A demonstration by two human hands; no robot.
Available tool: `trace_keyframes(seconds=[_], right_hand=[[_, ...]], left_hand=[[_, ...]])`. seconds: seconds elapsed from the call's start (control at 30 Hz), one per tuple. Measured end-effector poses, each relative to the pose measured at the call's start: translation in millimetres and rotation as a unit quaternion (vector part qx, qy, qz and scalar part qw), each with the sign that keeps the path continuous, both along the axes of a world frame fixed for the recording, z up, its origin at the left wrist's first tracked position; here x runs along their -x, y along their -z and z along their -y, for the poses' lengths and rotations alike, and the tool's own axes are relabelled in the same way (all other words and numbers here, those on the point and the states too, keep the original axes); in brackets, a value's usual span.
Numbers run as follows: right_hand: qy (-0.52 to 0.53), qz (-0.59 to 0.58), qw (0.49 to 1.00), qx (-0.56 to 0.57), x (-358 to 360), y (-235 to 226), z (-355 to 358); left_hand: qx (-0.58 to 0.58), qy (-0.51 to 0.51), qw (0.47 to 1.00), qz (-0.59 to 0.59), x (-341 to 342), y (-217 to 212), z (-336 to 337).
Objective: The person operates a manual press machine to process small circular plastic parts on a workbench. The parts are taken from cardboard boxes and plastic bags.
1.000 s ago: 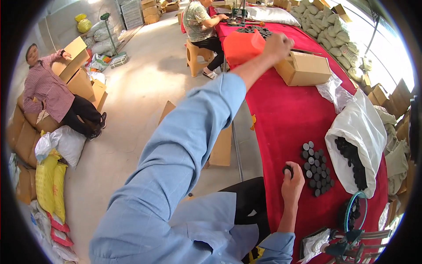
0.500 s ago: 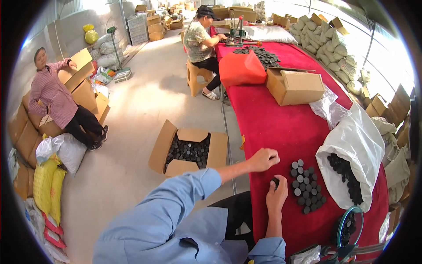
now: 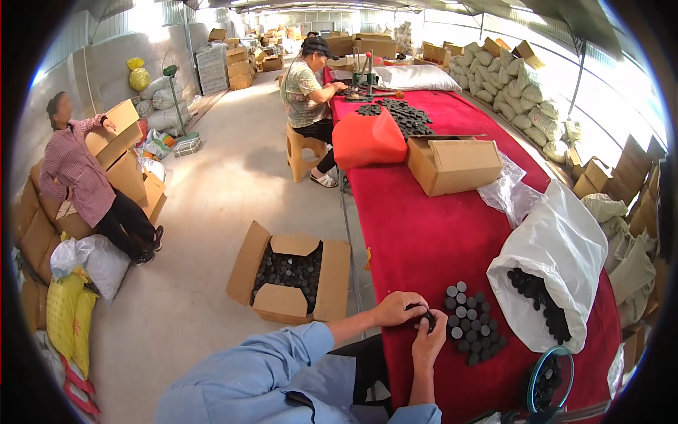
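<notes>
Far left: a person in a striped shirt (image 3: 74, 173) is leaning on stacked cardboard boxes (image 3: 116, 152), with white and yellow sacks (image 3: 67, 297) lying on the floor below.

Centre floor: an open cardboard box (image 3: 291, 277) is sitting just beside the table, filled with dark round pieces.

Left hand (image 3: 399, 309) is coming in from the blue sleeve (image 3: 261, 367), fingers curling shut around a small dark round piece (image 3: 426, 319) at the near edge of the red table (image 3: 417, 233). Right hand (image 3: 429, 344) is meeting it from below, fingers also closing on the same piece. Both hands are touching each other over the red cloth.

Just to the right: a cluster of dark round pieces (image 3: 472, 324) is lying flat on the table, near the hands but not touching them.

Further right: a white plastic bag (image 3: 558, 261) is lying open toward the cluster, more dark pieces spilling at its mouth. A round glass-rimmed container (image 3: 549, 378) is sitting below it.

Far end of the table: a closed cardboard carton (image 3: 455, 164), a red bin (image 3: 369, 139), and a seated person (image 3: 311, 92) working at a press.
</notes>
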State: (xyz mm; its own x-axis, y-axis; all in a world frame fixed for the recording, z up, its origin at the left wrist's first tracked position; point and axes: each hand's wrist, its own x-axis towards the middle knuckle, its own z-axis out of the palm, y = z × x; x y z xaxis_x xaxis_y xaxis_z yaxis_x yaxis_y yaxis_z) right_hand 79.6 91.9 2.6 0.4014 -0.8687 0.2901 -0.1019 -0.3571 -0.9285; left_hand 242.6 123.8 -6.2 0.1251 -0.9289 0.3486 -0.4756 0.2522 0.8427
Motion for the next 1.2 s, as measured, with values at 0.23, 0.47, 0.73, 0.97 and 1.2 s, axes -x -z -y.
trace_keyframes(seconds=[0.23,0.47,0.73,0.97,1.2], right_hand=[[0.001,0.03,0.999,-0.037,1.5,1.9,3.7],[-0.001,0.017,0.999,-0.043,1.1,0.7,3.7],[0.019,-0.035,0.999,0.002,-2.6,-6.6,2.2],[0.029,-0.039,0.999,-0.005,6.0,3.3,0.8],[0.015,-0.026,0.999,0.032,-0.3,10.2,5.9]], left_hand=[[-0.007,0.022,1.0,0.01,-1.8,-1.4,-1.1],[0.011,0.018,1.0,-0.004,-4.0,1.2,0.2],[0.031,0.039,0.998,-0.035,-8.7,-0.8,2.2],[0.006,0.043,0.997,-0.064,2.5,4.3,-3.2],[0.032,0.018,0.997,-0.062,-4.1,-1.0,2.0]])
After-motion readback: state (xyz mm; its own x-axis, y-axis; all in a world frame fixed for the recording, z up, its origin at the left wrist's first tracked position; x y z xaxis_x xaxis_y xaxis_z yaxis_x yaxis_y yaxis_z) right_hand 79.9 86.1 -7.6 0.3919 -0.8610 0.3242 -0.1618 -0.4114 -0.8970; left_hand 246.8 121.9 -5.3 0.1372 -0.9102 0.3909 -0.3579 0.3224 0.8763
